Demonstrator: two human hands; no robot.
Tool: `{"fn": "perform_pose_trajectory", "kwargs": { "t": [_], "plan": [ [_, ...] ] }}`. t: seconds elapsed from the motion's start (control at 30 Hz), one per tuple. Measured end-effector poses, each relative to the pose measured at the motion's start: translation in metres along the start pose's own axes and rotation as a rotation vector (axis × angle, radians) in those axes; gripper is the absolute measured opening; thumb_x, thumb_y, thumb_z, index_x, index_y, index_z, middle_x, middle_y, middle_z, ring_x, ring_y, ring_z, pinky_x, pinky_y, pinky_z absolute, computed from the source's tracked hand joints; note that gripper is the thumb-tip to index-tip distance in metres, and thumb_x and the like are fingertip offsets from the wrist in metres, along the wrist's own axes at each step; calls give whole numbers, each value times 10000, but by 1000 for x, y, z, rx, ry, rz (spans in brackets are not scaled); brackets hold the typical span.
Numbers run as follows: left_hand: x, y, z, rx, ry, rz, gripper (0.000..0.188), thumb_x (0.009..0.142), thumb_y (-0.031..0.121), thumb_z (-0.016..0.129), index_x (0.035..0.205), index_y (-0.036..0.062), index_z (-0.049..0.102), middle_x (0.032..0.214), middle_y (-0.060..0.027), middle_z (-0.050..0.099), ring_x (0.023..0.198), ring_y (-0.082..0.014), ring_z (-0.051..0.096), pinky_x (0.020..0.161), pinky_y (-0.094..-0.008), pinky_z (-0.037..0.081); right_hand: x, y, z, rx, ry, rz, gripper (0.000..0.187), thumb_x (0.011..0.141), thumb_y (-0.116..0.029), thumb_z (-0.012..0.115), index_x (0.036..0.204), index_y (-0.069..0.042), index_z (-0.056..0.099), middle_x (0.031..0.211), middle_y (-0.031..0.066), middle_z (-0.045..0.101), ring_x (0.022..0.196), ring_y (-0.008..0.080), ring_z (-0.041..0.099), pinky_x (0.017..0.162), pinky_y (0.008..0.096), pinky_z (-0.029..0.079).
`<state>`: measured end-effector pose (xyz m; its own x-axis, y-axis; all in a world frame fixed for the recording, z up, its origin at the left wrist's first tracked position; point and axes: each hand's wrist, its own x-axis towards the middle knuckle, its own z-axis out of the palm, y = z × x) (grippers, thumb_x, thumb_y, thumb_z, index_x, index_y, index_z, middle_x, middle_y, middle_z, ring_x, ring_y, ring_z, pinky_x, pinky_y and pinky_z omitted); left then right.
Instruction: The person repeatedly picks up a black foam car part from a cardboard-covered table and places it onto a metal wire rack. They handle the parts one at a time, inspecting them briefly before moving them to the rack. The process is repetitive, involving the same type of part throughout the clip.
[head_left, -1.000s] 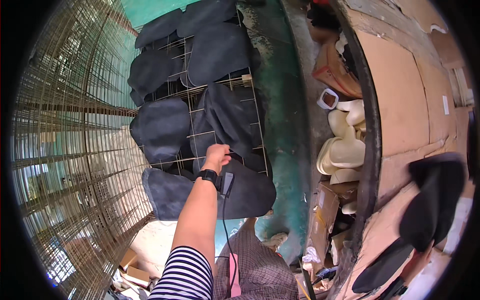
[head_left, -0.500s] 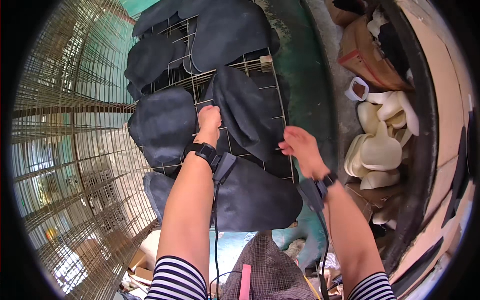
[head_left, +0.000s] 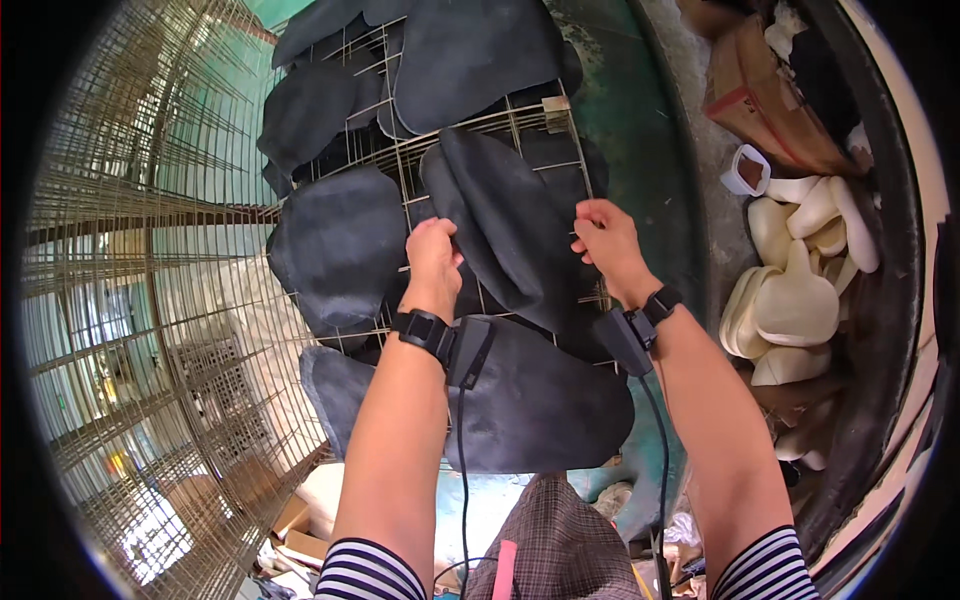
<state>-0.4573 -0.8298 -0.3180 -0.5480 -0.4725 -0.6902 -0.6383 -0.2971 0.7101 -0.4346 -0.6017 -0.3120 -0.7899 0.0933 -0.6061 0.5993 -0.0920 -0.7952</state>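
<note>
A folded black leather-like piece [head_left: 505,215] lies on a wire rack [head_left: 407,165], with a raised crease running down its middle. My left hand [head_left: 433,262] is closed at the piece's left edge, thumb and fingers pinched together on it. At the rack's right edge, beside the same piece, my right hand [head_left: 608,245] is closed with curled fingers. Whatever its fingertips hold is hidden. Just below both hands lies a broad flat black piece [head_left: 540,400]. Another rounded black piece [head_left: 335,230] rests left of my left hand.
More black pieces [head_left: 480,60] cover the rack's far part. Stacked wire racks [head_left: 150,240] stand along the left. On the right are cream foot-shaped forms [head_left: 795,305], a small white container [head_left: 747,170] and a brown cardboard box [head_left: 770,95]. Cables hang from both wrist devices.
My right hand has moved up and inward to the rack's edge, and its fingers have curled closed. My left hand stays closed beside the folded piece. The whole view has shifted slightly.
</note>
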Motion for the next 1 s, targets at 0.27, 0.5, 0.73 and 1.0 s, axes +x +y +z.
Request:
{"fn": "perform_pose_trajectory", "kwargs": {
  "t": [0.27,0.5,0.73,1.0],
  "plan": [
    [-15,-5,-1,-146,-109,-42,146,814,80,564,960,96,570,850,-37,572,772,-198,550,735,-375,423,46,-1,21,-187,-64,109,330,786,-137,615,1067,36,595,743,82,596,517,174,578,429,303,432],
    [11,-9,-33,-421,-169,-253,102,830,87,541,911,27,555,1002,-114,609,997,-272,564,893,-461,431,50,-27,-17,65,103,156,100,775,-117,600,734,-45,544,619,32,486,453,136,481,379,289,319],
    [9,-12,-41,-476,-39,-352,316,809,47,519,1124,29,511,1150,-136,541,1125,-311,509,991,-533,348,43,-24,-35,-6,216,253,88,789,-95,571,726,-49,532,652,39,472,479,132,462,409,289,313],
    [-16,21,-66,-481,-598,15,758,687,5,494,1425,133,381,1364,-118,473,1248,-335,448,1061,-582,261,42,17,-66,-191,-161,-17,98,744,-18,569,825,-60,604,760,-31,554,687,91,513,615,236,408]
  ]
}}
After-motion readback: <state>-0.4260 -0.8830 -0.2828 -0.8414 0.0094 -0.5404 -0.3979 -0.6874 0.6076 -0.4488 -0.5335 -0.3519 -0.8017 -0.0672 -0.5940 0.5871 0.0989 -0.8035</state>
